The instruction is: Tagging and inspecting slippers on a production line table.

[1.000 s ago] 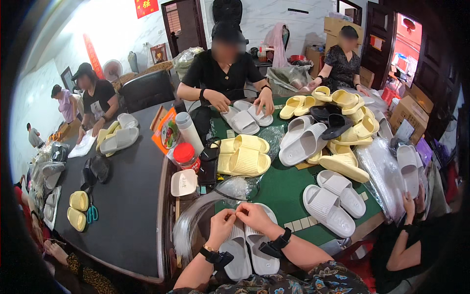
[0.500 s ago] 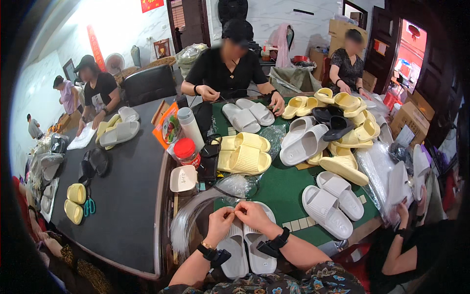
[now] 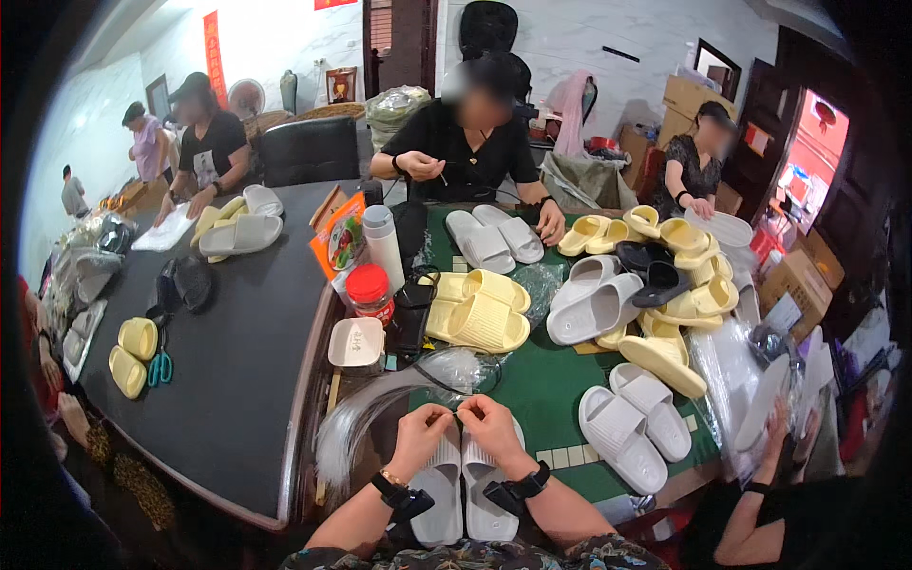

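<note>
My left hand [image 3: 421,432] and my right hand [image 3: 491,426] meet fingertip to fingertip just above a pair of white slippers [image 3: 445,496] lying side by side at the near edge of the green mat [image 3: 556,385]. Both pinch what looks like a thin clear strand between them; it is too fine to see well. Each wrist carries a black band. A bundle of translucent strands [image 3: 366,410] fans out to the left of my left hand, across the seam of the two tables.
Yellow slippers [image 3: 480,312] and more white slippers [image 3: 622,432] lie on the mat, with a mixed pile [image 3: 655,275] further right. A red-lidded jar [image 3: 369,290], a white bottle [image 3: 385,242] and a small tray [image 3: 356,342] stand at the dark table's [image 3: 228,380] edge. Other people work around both tables.
My hands stay pinched together over the white pair. The person opposite has lifted one hand off the white slippers to chest height. The view has shifted a little.
</note>
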`<state>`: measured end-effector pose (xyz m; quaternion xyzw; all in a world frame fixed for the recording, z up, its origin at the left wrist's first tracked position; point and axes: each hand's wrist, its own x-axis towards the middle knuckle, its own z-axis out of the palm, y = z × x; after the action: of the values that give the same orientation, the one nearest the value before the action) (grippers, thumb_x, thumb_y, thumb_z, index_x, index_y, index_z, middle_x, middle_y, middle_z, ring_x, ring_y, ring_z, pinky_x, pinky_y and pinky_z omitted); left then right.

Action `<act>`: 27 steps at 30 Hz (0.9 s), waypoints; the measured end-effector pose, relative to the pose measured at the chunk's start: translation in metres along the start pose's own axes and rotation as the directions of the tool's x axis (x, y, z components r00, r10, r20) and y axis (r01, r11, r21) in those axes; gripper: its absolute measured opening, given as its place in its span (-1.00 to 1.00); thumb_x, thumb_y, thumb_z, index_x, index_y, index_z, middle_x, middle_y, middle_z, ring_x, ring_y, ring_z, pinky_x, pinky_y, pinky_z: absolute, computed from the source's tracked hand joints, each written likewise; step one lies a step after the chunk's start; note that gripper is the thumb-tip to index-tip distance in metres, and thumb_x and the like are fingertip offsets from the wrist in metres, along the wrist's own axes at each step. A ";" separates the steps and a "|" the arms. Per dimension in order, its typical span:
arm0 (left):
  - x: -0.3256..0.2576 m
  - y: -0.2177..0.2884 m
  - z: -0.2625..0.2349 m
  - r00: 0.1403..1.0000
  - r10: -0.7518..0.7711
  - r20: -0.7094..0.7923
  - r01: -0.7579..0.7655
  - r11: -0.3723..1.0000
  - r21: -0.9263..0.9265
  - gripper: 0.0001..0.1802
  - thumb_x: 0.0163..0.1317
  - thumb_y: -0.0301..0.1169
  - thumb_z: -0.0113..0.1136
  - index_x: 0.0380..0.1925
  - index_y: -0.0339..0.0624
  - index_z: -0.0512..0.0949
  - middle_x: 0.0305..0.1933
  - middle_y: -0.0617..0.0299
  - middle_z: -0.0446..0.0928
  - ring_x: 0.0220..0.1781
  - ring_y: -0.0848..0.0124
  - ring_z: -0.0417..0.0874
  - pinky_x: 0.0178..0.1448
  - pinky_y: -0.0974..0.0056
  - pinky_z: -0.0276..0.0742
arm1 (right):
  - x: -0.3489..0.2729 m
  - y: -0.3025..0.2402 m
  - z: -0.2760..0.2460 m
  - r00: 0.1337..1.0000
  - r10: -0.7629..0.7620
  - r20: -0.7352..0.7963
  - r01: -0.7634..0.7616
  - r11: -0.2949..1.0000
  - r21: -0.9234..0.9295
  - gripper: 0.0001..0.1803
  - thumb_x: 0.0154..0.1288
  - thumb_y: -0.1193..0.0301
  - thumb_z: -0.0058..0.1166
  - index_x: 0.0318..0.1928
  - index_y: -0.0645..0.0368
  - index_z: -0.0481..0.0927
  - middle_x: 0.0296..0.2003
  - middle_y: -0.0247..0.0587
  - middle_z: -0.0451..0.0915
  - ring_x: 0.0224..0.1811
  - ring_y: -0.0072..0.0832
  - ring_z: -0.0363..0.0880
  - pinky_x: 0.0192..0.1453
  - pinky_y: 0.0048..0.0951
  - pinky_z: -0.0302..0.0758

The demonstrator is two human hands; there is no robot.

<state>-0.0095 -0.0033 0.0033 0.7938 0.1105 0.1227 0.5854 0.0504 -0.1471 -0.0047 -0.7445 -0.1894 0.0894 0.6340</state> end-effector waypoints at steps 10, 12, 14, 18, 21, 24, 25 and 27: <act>-0.001 -0.009 -0.002 0.998 0.043 0.040 -0.042 0.999 -0.026 -0.85 0.19 -0.46 0.22 -0.33 -0.36 0.62 -0.46 0.18 0.63 -0.42 0.56 0.59 -0.31 0.40 0.50 | -0.001 0.001 0.000 0.997 0.024 0.070 -0.023 1.000 -0.014 -0.83 0.25 0.42 0.14 -0.25 0.30 0.57 -0.45 -0.29 0.61 -0.42 -0.62 0.52 -0.31 -0.53 0.46; 0.000 -0.013 -0.001 0.999 0.039 0.033 -0.038 0.999 -0.023 -0.85 0.19 -0.47 0.21 -0.33 -0.36 0.62 -0.46 0.17 0.64 -0.42 0.56 0.59 -0.31 0.40 0.51 | 0.000 0.004 0.001 0.997 0.029 0.076 -0.029 1.000 -0.004 -0.82 0.25 0.41 0.15 -0.24 0.29 0.57 -0.44 -0.28 0.61 -0.41 -0.61 0.53 -0.31 -0.53 0.47; 0.000 -0.012 0.000 0.999 0.036 0.032 -0.036 0.999 -0.019 -0.86 0.20 -0.47 0.21 -0.33 -0.36 0.62 -0.45 0.17 0.64 -0.42 0.56 0.60 -0.30 0.40 0.51 | -0.001 0.005 0.005 0.998 0.035 0.046 -0.035 0.999 0.001 -0.80 0.26 0.38 0.16 -0.24 0.29 0.58 -0.43 -0.24 0.64 -0.39 -0.54 0.58 -0.29 -0.48 0.49; 0.004 -0.012 0.001 1.000 0.010 0.012 -0.009 0.999 -0.039 -0.87 0.22 -0.49 0.19 -0.32 -0.36 0.62 -0.44 0.20 0.64 -0.42 0.55 0.60 -0.29 0.40 0.51 | 0.000 0.002 0.004 0.999 0.022 0.032 -0.020 0.999 -0.040 -0.78 0.27 0.38 0.16 -0.17 0.28 0.58 -0.36 -0.25 0.64 -0.36 -0.58 0.57 -0.26 -0.50 0.49; 0.005 -0.015 0.002 1.000 0.029 0.010 -0.028 0.998 -0.063 -0.87 0.23 -0.50 0.18 -0.31 -0.36 0.63 -0.43 0.24 0.64 -0.40 0.56 0.58 -0.28 0.42 0.50 | 0.002 0.011 0.002 0.995 -0.050 0.082 0.063 0.985 -0.161 -0.76 0.29 0.36 0.13 -0.15 0.28 0.58 -0.32 -0.16 0.65 -0.33 -0.48 0.60 -0.22 -0.45 0.50; 0.005 -0.011 -0.001 0.999 0.031 -0.008 -0.032 0.994 -0.109 -0.85 0.24 -0.49 0.18 -0.27 -0.37 0.63 -0.39 0.25 0.63 -0.35 0.59 0.56 -0.25 0.44 0.49 | 0.004 0.007 -0.002 0.996 -0.013 0.094 0.034 0.974 -0.223 -0.77 0.27 0.37 0.11 -0.16 0.29 0.58 -0.28 -0.07 0.64 -0.30 -0.38 0.62 -0.19 -0.41 0.51; 0.003 -0.009 -0.003 0.999 0.016 -0.040 -0.021 0.988 -0.152 -0.84 0.25 -0.49 0.18 -0.25 -0.37 0.63 -0.37 0.25 0.62 -0.32 0.60 0.55 -0.23 0.45 0.48 | 0.004 0.005 -0.002 0.995 -0.056 0.088 0.075 0.970 -0.231 -0.75 0.26 0.34 0.13 -0.16 0.28 0.58 -0.28 -0.05 0.64 -0.27 -0.30 0.62 -0.17 -0.36 0.51; 0.000 -0.008 -0.011 0.999 -0.014 -0.040 0.007 0.984 -0.178 -0.83 0.26 -0.48 0.17 -0.23 -0.36 0.63 -0.34 0.25 0.62 -0.29 0.61 0.55 -0.21 0.46 0.47 | -0.001 -0.001 -0.002 0.989 -0.107 0.103 0.128 0.965 -0.229 -0.73 0.24 0.31 0.15 -0.17 0.27 0.59 -0.27 -0.04 0.64 -0.25 -0.22 0.62 -0.15 -0.31 0.52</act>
<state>-0.0132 0.0088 -0.0012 0.7350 0.1154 0.1453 0.6522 0.0501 -0.1490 -0.0037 -0.7968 -0.2707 0.0619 0.5366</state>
